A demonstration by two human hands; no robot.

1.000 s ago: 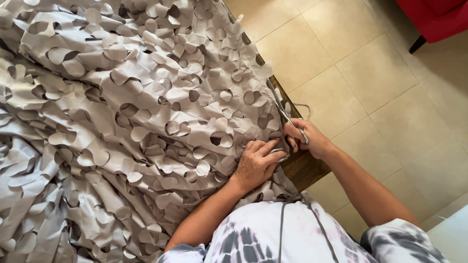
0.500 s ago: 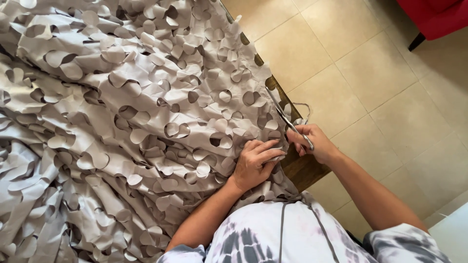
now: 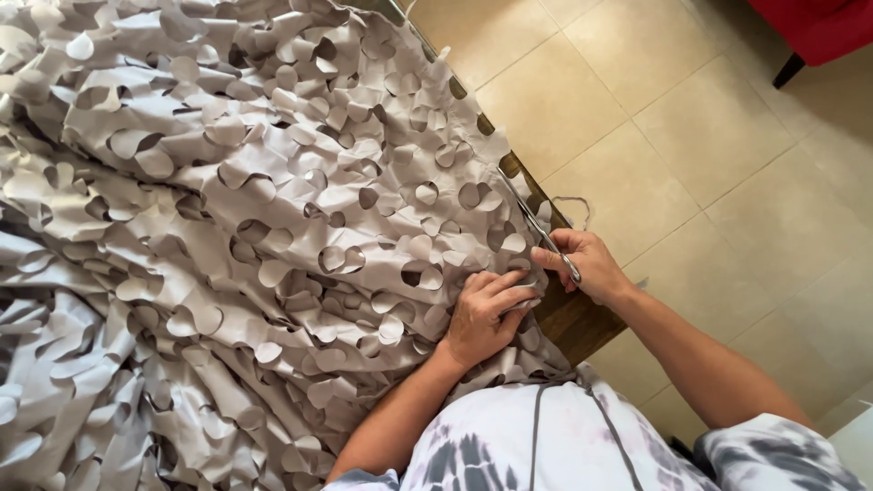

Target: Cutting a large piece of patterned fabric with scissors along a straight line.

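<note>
Two hands at netting edge, left hand pressing grey cut-out fabric flat, right hand gripping scissors

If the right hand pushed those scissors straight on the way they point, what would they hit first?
The right hand holds scissors pointing up along the table edge. The grey cut-out fabric draped over that edge likely comes first; the blades already seem to be at it, though depth is unclear.

The cut-out fabric is spread over the desk, covering all but its right edge. The tiled floor is seen to the right, the scissors at the fabric's right border.
</note>
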